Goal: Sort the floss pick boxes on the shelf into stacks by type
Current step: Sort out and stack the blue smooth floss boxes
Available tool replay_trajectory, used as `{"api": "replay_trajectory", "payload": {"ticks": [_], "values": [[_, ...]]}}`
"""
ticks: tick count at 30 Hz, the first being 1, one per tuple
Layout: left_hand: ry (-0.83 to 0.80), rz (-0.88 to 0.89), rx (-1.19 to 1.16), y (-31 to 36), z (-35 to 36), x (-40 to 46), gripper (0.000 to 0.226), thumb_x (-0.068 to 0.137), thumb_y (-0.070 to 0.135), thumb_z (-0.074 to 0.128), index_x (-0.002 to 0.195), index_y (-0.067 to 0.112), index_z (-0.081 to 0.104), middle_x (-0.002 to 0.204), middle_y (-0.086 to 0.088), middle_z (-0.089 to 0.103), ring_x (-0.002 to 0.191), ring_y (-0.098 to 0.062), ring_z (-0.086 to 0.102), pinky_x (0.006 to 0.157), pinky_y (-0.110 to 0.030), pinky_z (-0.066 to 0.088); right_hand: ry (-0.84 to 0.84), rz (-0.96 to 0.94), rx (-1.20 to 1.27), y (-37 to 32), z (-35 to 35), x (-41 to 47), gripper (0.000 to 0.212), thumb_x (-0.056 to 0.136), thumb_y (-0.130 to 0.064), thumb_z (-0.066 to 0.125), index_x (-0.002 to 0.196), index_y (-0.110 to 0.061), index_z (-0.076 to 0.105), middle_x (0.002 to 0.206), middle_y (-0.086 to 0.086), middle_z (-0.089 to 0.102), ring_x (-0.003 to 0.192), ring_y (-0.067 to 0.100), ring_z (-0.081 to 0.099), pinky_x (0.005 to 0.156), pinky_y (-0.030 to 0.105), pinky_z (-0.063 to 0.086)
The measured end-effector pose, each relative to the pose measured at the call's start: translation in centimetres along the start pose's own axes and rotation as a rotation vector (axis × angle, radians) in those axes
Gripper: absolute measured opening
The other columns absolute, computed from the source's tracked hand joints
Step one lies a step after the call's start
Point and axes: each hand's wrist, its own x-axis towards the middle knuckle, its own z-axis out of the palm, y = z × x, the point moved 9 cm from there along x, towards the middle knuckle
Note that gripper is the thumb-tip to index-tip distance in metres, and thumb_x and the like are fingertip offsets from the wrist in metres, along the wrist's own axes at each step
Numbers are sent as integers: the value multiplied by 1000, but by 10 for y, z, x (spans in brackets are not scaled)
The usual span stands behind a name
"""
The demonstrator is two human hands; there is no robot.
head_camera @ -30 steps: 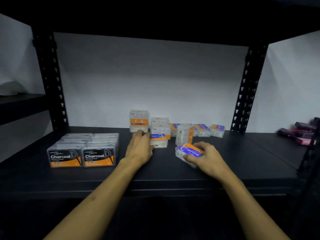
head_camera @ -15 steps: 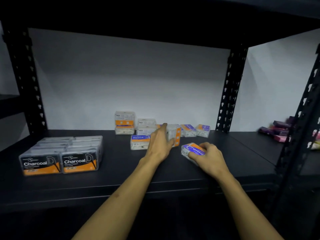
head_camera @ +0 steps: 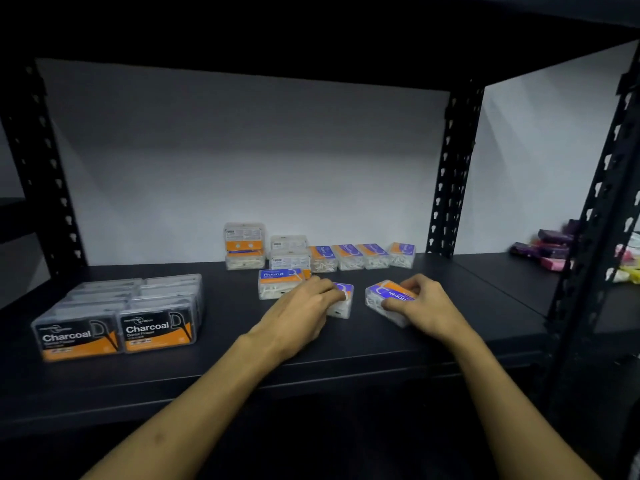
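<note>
My left hand (head_camera: 301,306) grips a small clear floss box with a purple and orange label (head_camera: 343,299), resting on the black shelf (head_camera: 242,362). My right hand (head_camera: 424,304) holds a "Smooth" box (head_camera: 388,297), tilted on the shelf just to the right. A "Round" box (head_camera: 278,282) lies beside my left hand. Behind, two short stacks (head_camera: 244,245) (head_camera: 289,252) stand next to a row of several purple-labelled boxes (head_camera: 362,256). Two rows of black "Charcoal" boxes (head_camera: 119,315) sit at the front left.
Perforated black uprights (head_camera: 452,168) (head_camera: 38,161) frame the bay, with a white wall behind. Purple and pink packets (head_camera: 547,247) lie on the neighbouring shelf at the right. Another upright (head_camera: 602,202) stands close at the right front.
My left hand has pulled a box from the back group forward and laid it flat beside the "Smooth" box. My right hand stays on its box. My view shifted right.
</note>
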Motion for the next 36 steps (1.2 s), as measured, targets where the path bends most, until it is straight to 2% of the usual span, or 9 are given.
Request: {"api": "replay_trajectory", "payload": {"ticks": [6, 11, 15, 21, 24, 27, 30, 32, 36], "values": [[23, -306, -200, -31, -18, 4, 50, 83, 12, 63, 132, 21, 57, 133, 5, 55, 124, -11, 48, 105, -27, 40, -60, -14, 55, -2, -1, -4, 55, 75, -28, 83, 121, -11, 59, 111, 2, 62, 92, 11, 61, 72, 23, 48], [-108, -532, -327, -55, -12, 1, 89, 77, 32, 81, 152, 28, 32, 150, 2, 44, 137, -18, 40, 107, -31, 35, -91, -50, 49, -3, 1, -4, 75, 74, -33, 84, 139, -12, 50, 133, 2, 57, 110, 17, 58, 90, 28, 45], [-231, -565, -288, -62, 14, -8, 96, 77, 48, 79, 153, 33, 22, 150, -1, 44, 136, -20, 43, 112, -42, 38, -122, -63, 3, -4, 2, -4, 84, 72, -42, 84, 142, -15, 46, 134, 3, 57, 113, 17, 58, 98, 35, 49], [-247, -502, -188, -62, 16, -3, 86, 79, 55, 74, 151, 33, 32, 149, 2, 44, 137, -20, 38, 112, -42, 35, -213, -100, -40, -10, 7, -7, 88, 74, -50, 80, 148, -22, 41, 142, -2, 50, 118, 14, 55, 98, 30, 46], [-302, -459, -140, -56, 22, 3, 73, 87, 61, 61, 150, 34, 35, 152, 4, 41, 140, -20, 35, 115, -40, 29, -302, -77, 32, -11, 11, -12, 69, 86, -52, 68, 145, -25, 45, 140, -8, 51, 120, 9, 54, 98, 25, 41], [-286, -407, -93, -49, 27, 9, 65, 91, 61, 52, 147, 31, 41, 150, 3, 46, 138, -19, 38, 118, -41, 23, -354, -11, 180, -6, 8, -10, 46, 96, -34, 60, 139, -19, 54, 131, -5, 62, 111, 4, 59, 98, 21, 44], [-226, -447, -182, -50, 19, 9, 75, 79, 66, 66, 143, 34, 44, 139, 4, 51, 129, -18, 43, 108, -38, 36, -399, 34, 190, 6, 8, -6, 58, 90, -23, 71, 144, -19, 49, 136, -1, 60, 120, 11, 59, 111, 32, 41], [-198, -466, -257, -48, 10, 9, 85, 70, 64, 76, 143, 32, 45, 130, 8, 47, 120, -13, 47, 98, -29, 42, -398, 40, 194, 7, 8, -4, 61, 85, -19, 75, 142, -19, 51, 127, 0, 64, 115, 13, 62, 111, 35, 41], [-205, -461, -280, -42, -2, 5, 84, 64, 53, 87, 136, 28, 52, 117, 12, 40, 104, -5, 46, 72, -9, 35, -414, 51, 156, 5, 11, -6, 56, 81, -25, 79, 133, -23, 59, 121, 1, 66, 112, 15, 65, 109, 38, 43]]}}
